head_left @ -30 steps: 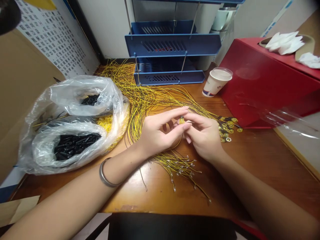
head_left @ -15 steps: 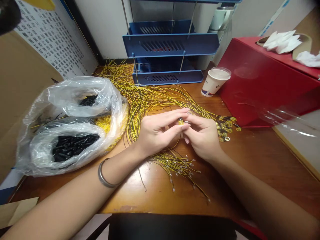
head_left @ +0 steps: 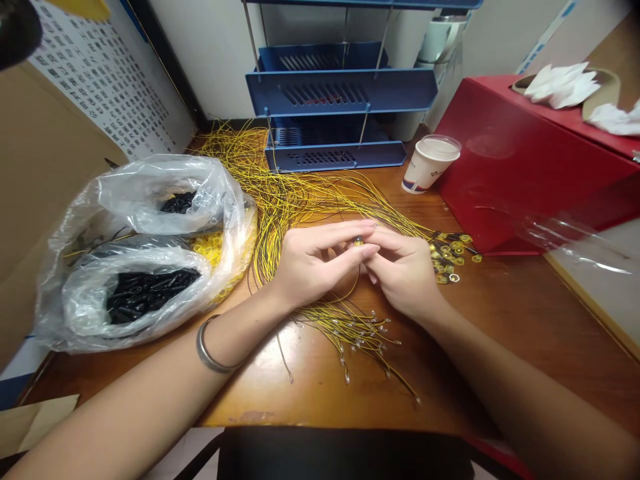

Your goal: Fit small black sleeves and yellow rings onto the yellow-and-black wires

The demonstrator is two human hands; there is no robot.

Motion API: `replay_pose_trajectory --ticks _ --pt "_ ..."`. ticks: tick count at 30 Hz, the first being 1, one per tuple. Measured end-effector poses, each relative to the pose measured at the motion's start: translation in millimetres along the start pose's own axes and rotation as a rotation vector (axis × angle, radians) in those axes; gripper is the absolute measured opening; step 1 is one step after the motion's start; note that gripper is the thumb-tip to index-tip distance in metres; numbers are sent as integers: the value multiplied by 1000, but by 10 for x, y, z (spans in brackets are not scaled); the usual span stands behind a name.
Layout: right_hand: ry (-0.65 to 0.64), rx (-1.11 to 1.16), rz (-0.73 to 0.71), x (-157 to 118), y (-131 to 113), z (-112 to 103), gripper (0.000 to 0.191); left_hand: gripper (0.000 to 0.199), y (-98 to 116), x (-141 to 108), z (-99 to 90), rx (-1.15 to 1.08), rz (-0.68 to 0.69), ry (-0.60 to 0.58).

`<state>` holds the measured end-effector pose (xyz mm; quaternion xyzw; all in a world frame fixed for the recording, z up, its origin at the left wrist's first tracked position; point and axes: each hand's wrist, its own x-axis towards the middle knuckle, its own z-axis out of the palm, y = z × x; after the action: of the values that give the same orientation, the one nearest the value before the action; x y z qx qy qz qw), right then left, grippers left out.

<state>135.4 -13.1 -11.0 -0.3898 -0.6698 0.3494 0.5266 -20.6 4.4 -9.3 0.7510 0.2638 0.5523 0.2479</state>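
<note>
Both of my hands meet above the middle of the desk. My left hand [head_left: 315, 263] is closed, its thumb and fingers pinching a small yellow cap with a dark tip [head_left: 358, 241]. Against it, my right hand [head_left: 407, 267] is closed too, fingertips touching the left ones; what lies between its fingers is hidden. A thin wire curves below the hands. Under them, a bundle of yellow and black wires [head_left: 345, 327] ends in small clear bulbs. To the right of my right hand lie several wire ends with yellow hexagonal caps [head_left: 453, 253] and black sleeves.
At left, a clear plastic bag [head_left: 227, 183] holds black sleeves [head_left: 150, 293] and yellow caps [head_left: 213, 247]. Long yellow wires [head_left: 280, 200] spread toward the back. Behind stand a blue rack [head_left: 340, 90], a paper cup [head_left: 430, 163] and a red box [head_left: 520, 167] with tissues [head_left: 563, 85].
The yellow cap has turned or sunk between my fingers, and less of it shows. My hands are otherwise nearly in the same place.
</note>
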Motion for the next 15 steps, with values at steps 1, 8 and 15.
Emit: replay_pose_trajectory --ticks 1,8,15 --pt "-4 -21 -18 3 -6 -1 37 20 3 -2 1 0 -7 7" --pt "9 -87 -84 -6 -33 2 39 16 30 0 -4 54 -55 8" --pt "13 -88 -91 -18 3 4 26 18 17 -3 0 -40 -102 -2"
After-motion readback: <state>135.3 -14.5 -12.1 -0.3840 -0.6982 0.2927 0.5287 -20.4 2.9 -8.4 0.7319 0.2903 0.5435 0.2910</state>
